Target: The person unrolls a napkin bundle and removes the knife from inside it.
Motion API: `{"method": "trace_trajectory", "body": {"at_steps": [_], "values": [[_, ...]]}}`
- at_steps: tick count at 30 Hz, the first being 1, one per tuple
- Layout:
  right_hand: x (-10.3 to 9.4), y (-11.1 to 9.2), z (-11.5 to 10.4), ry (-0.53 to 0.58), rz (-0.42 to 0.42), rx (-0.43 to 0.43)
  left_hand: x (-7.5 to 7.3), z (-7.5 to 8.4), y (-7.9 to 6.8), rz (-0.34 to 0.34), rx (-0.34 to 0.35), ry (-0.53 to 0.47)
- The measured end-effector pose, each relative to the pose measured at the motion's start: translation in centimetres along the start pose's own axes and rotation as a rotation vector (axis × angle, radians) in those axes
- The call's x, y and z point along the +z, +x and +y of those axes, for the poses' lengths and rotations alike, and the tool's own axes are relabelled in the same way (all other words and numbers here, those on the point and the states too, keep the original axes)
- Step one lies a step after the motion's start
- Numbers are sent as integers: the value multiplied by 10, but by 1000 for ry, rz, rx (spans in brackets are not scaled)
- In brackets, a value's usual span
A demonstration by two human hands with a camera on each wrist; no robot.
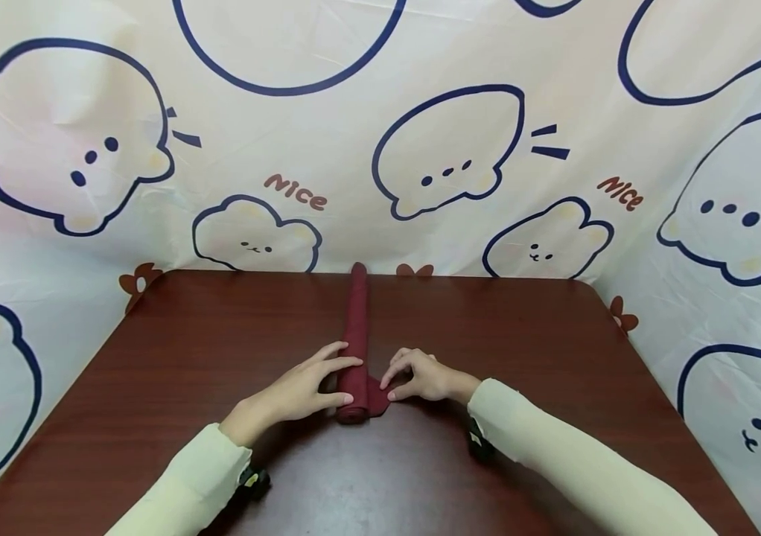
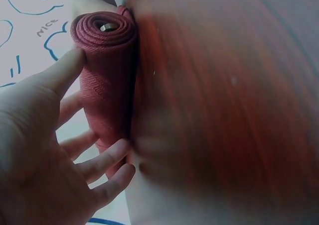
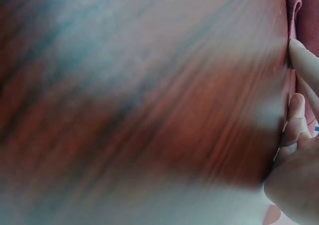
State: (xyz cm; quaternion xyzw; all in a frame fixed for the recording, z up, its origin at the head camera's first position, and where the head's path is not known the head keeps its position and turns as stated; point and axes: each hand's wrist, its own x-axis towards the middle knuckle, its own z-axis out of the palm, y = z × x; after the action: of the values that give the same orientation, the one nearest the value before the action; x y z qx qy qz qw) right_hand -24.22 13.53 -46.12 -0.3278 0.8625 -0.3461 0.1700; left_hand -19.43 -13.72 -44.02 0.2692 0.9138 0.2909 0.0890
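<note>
A maroon cloth roll (image 1: 356,320) lies lengthwise on the brown worktop (image 1: 521,327), a loose flap (image 1: 377,400) showing to the right of its near end. The left hand (image 1: 293,388) has its grip spread, digits resting against the roll's left side, probably to steady it; the right hand (image 1: 429,375) pinches the flap's outer edge, presumably to control it. Behind, a cartoon-printed curtain (image 1: 347,149) limits room beyond the roll's far end.
</note>
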Motion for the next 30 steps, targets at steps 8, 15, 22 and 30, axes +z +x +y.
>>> {"method": "trace_trajectory", "body": {"at_steps": [8, 15, 22, 30], "values": [[5, 3, -1, -4, 6, 6, -9, -12, -11, -13, -24, 1], [1, 0, 0, -2, 8, 18, -13, -19, -13, -13, -4, -13], [-3, 0, -2, -5, 1, 29, -13, -21, -13, -15, 13, -38], [0, 1, 0, 1, 7, 24, -15, -20, -16, -24, 6, -41]]}}
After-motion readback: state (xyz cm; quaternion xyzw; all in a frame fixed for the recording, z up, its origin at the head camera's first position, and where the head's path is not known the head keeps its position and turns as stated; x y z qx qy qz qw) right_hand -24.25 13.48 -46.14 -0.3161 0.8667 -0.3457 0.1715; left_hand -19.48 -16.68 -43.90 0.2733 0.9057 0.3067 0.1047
